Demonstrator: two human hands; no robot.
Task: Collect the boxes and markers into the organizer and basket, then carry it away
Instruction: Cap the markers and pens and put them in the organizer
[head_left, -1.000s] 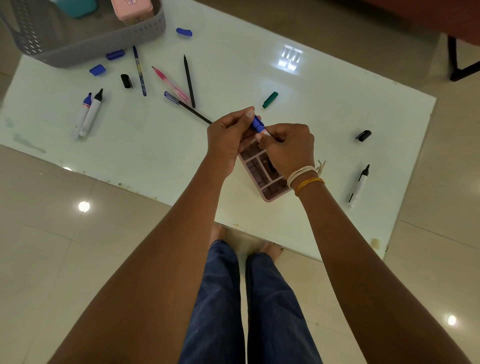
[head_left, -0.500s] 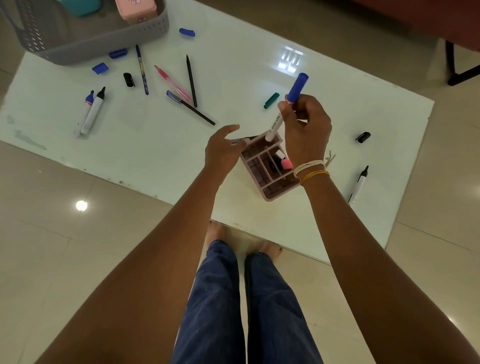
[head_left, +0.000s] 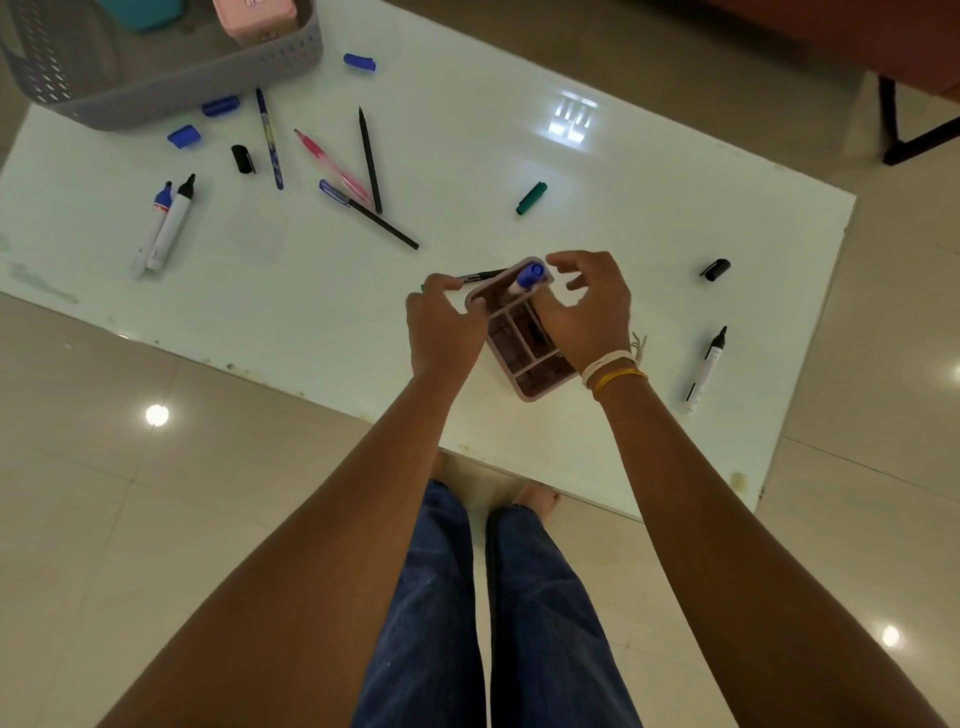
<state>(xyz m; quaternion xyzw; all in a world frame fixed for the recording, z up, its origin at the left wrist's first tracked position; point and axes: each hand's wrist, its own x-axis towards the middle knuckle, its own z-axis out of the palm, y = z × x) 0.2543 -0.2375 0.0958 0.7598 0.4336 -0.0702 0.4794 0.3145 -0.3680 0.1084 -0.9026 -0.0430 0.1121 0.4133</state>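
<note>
A pink organizer (head_left: 540, 382) with several compartments stands on the white table (head_left: 260, 296) near its front edge. A blue-capped marker (head_left: 529, 275) stands upright in its far compartment. My right hand (head_left: 589, 317) hovers over the organizer, fingers spread just off the marker, holding nothing. My left hand (head_left: 441, 325) rests against the organizer's left rim with fingers apart, next to a black pen (head_left: 483, 274) lying behind it. The grey basket (head_left: 208, 88) sits at the far left corner with a pink box (head_left: 254, 18) and a teal box (head_left: 140, 10) inside.
Two uncapped markers (head_left: 166, 228) lie at the left, with several pens (head_left: 363, 171) and blue and black caps near the basket. A green cap (head_left: 531, 197), a black cap (head_left: 716, 270) and a black marker (head_left: 705, 369) lie to the right. Dark furniture legs (head_left: 898, 135) stand beyond.
My right hand lowered the blue-capped marker into the organizer's far compartment and let go. My left hand moved from the marker to the organizer's left rim.
</note>
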